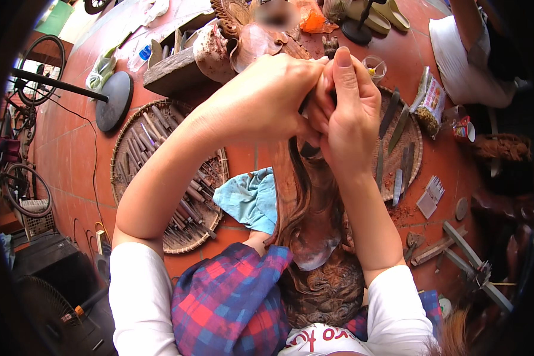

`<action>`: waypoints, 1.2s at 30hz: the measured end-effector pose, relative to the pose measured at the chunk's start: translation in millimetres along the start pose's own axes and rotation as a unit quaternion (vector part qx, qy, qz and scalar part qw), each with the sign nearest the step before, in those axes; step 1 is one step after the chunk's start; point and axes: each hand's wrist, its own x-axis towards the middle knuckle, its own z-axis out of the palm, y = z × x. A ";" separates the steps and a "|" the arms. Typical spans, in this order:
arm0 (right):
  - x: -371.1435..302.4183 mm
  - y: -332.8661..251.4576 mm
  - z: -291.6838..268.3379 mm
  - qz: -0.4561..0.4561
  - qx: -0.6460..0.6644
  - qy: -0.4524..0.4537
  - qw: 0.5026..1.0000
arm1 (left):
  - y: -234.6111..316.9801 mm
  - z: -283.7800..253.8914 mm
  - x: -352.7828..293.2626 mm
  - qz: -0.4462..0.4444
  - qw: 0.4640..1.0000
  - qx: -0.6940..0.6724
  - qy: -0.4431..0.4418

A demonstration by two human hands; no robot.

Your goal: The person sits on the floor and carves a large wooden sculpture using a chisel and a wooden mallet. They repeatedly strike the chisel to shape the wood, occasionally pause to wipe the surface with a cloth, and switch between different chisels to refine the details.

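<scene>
My left hand (288,86) and my right hand (351,118) meet above a carved wooden piece (320,184), their fingers curled together. A dark object shows in slivers between them; its shape is mostly hidden, so I cannot name it. The right thumb points up, away from me. Below the hands, the brown carving extends toward my lap, with a smooth, shiny part and a densely carved dark base (323,288). Left of it, a light-blue cloth (252,199) lies by my leg, which is covered by a checked red-and-blue cloth (231,296).
A round woven tray (120,178) at left holds many chisels. Another woven tray (420,145) at right carries flat blades. Beyond my hands stand a wooden block (175,71) and more carving (252,47). A black round stand base (114,102) is at left, metal bars (477,270) at right.
</scene>
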 end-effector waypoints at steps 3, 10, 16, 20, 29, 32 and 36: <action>-0.7 1.6 0.3 -0.059 0.009 0.009 0.998 | -1.5 1.9 3.3 0.030 0.999 -0.019 0.014; 2.9 6.7 -2.2 -0.072 -0.035 0.001 0.997 | 4.7 -3.3 4.5 -0.003 1.000 0.004 -0.007; 1.2 3.9 -2.4 -0.012 -0.047 0.002 0.999 | 0.9 -1.2 3.3 0.015 1.000 0.027 0.001; -1.1 7.2 -2.3 -0.114 -0.013 -0.006 0.993 | 9.6 -6.9 6.3 -0.032 0.999 -0.003 -0.015; -4.4 3.1 -1.5 -0.058 0.046 -0.004 0.997 | 10.1 -7.6 6.6 0.025 1.000 -0.004 -0.010; -1.9 4.0 -2.3 0.001 -0.018 0.003 1.000 | 6.9 -2.6 3.5 -0.013 0.999 0.042 -0.011; 1.7 14.5 0.3 -0.130 0.008 0.010 0.991 | 13.9 -8.8 9.1 -0.076 0.996 -0.029 -0.024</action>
